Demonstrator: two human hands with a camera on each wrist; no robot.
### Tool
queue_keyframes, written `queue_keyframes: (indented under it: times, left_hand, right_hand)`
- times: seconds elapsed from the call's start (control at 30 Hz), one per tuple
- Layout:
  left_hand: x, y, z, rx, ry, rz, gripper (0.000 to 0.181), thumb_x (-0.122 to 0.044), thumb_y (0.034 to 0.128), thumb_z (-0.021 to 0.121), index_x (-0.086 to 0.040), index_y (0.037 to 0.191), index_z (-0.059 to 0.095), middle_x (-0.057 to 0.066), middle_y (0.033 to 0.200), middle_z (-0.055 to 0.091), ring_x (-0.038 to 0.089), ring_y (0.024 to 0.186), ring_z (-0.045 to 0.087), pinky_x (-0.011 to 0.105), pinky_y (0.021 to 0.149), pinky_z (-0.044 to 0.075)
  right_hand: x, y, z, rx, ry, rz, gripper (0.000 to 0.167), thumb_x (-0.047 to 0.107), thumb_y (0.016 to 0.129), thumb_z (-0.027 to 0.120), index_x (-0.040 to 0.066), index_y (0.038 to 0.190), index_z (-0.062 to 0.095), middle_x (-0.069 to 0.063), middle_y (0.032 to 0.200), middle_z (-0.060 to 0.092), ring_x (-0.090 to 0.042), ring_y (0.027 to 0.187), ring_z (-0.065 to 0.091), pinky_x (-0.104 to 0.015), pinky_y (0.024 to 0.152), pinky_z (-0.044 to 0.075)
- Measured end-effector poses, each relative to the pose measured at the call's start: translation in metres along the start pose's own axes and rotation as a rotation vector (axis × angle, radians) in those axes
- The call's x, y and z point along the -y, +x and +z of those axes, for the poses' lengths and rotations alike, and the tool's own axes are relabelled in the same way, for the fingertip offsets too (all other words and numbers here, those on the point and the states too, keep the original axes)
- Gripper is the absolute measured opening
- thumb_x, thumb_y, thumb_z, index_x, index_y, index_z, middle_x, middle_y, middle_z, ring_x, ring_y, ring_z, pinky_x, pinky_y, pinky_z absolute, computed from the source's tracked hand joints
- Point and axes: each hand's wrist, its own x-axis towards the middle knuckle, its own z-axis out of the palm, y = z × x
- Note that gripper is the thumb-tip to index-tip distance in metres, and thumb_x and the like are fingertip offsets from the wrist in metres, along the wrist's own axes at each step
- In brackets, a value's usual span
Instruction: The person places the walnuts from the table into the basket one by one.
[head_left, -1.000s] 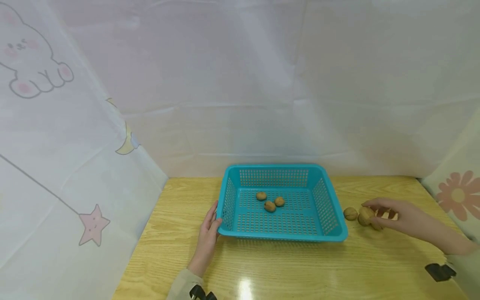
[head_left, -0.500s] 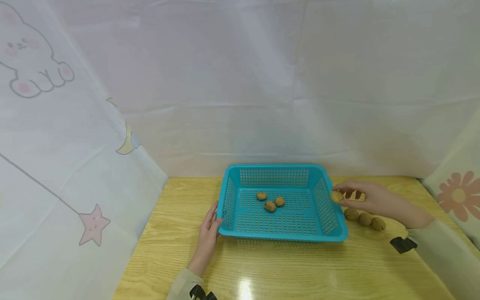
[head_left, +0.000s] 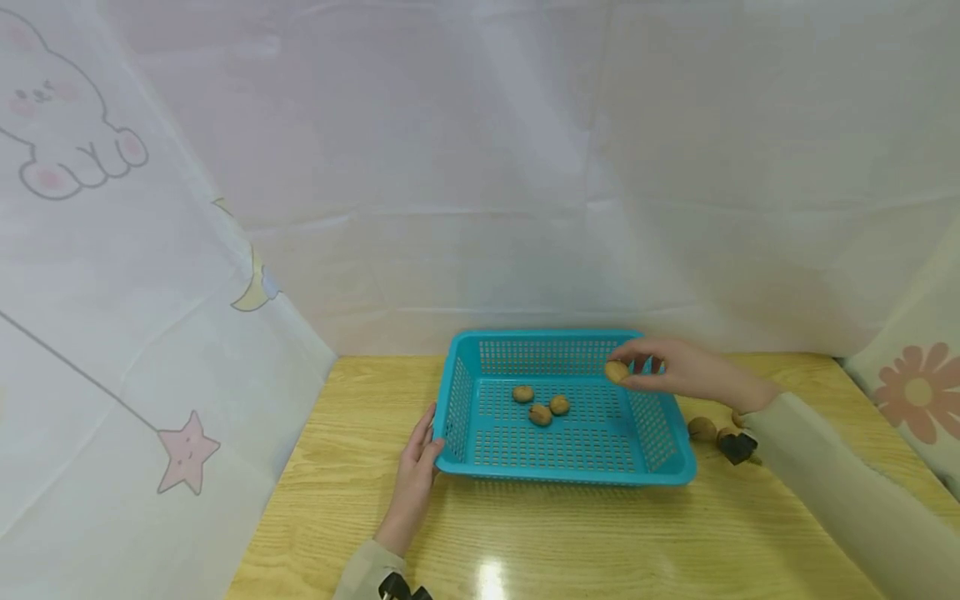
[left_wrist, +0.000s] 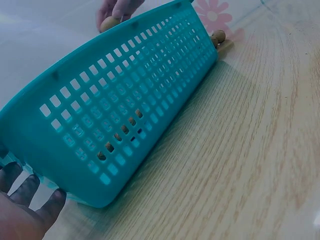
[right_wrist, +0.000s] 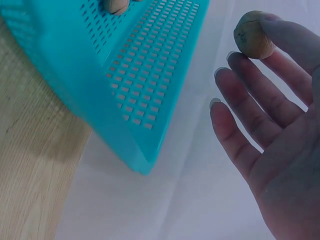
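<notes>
The left hand point(head_left: 414, 475) has a loose grip on the rim of a blue rectangular plastic basket point(head_left: 555, 476), thumb over the edge, with three round brown walnuts point(head_left: 540, 414) inside. Another walnut point(head_left: 617, 372) is above the basket's right side, pinched by the right hand point(head_left: 671, 368) between thumb and forefinger; lowering it before letting go would probably avoid a bounce. Extra walnuts point(head_left: 702, 429) sit further right on the yellowish wooden table point(head_left: 570, 542).

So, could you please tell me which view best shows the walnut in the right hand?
The right wrist view: the walnut appears largest there, with a dark mark visible on it. The head view shows it small, over the basket; the left wrist view shows it partly hidden at the basket's rim.
</notes>
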Motion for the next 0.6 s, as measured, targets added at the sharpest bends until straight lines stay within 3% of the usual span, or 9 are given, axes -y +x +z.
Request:
queue_keyframes:
  times: [0.27, 0.6]
  left_hand:
    - [0.001, -0.001, 0.0, 0.007, 0.01, 0.011, 0.064, -0.019, 0.1098, 0.047, -0.009, 0.167, 0.02, 0.015, 0.171, 0.023, 0.038, 0.153, 0.031, 0.043, 0.113, 0.046]
    - [-0.001, -0.001, 0.001, -0.001, 0.015, 0.008, 0.063, -0.018, 0.1102, 0.046, -0.009, 0.167, 0.02, 0.015, 0.171, 0.022, 0.038, 0.154, 0.029, 0.045, 0.116, 0.043]
  right_hand:
    - [0.004, 0.034, 0.01, 0.04, 0.005, -0.005, 0.041, 0.029, 0.1, 0.072, 0.008, 0.134, 0.068, 0.005, 0.112, 0.072, -0.011, 0.094, 0.064, -0.033, 0.075, 0.055]
    - [-0.008, 0.071, 0.037, 0.047, 0.041, -0.009, 0.038, 0.028, 0.098, 0.074, 0.009, 0.132, 0.07, 0.002, 0.119, 0.071, -0.013, 0.096, 0.063, -0.036, 0.081, 0.055]
